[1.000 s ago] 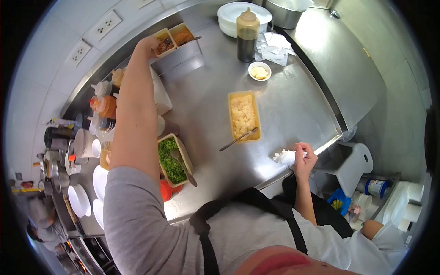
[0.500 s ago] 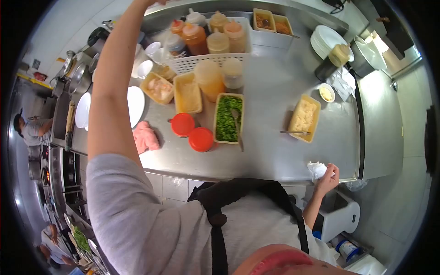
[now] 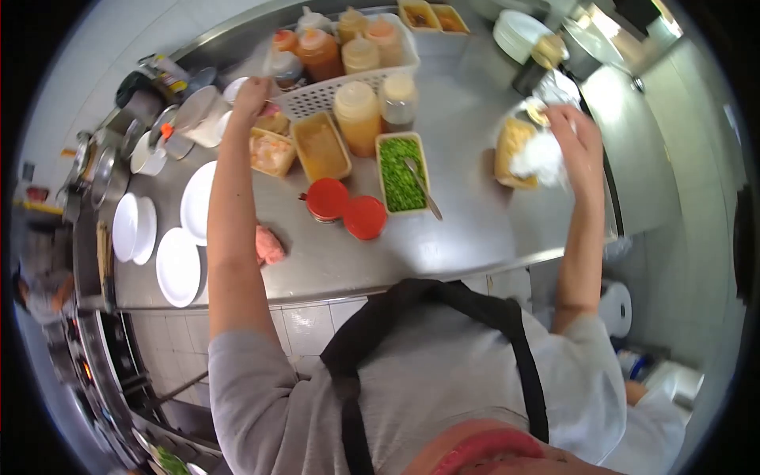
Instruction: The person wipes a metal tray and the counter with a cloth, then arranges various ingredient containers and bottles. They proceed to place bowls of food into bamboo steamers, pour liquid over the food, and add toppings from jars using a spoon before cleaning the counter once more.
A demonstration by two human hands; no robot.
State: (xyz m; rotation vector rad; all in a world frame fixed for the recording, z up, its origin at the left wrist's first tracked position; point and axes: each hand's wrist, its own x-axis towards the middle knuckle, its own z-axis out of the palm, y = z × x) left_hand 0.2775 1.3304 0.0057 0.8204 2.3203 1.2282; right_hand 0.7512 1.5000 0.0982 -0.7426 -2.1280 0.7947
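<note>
My left hand (image 3: 252, 96) is at the left end of the white perforated basket (image 3: 324, 96), close to the small white cups (image 3: 233, 89). Its fingers are curled; I cannot make out what they hold, if anything. Below it are a tub of pale pinkish pieces (image 3: 271, 153) and a tub of tan contents (image 3: 321, 146). My right hand (image 3: 582, 146) grips a crumpled white plastic bag (image 3: 540, 157), blurred by motion. The bag hangs over the right edge of a tub of pale yellow shreds (image 3: 513, 146), partly covering it.
Sauce bottles (image 3: 318, 55) fill the basket. Chopped greens with a spoon (image 3: 402, 174) sit mid-table beside red-lidded containers (image 3: 366, 218). White plates (image 3: 179, 267) and a pink cloth (image 3: 269, 245) lie left. Stacked plates (image 3: 518, 36) and a dark-sauce bottle (image 3: 540, 63) stand back right.
My left hand has come down from the top edge to the basket's left end. My right hand has carried the white bag from the table's front edge up to the tub of shreds.
</note>
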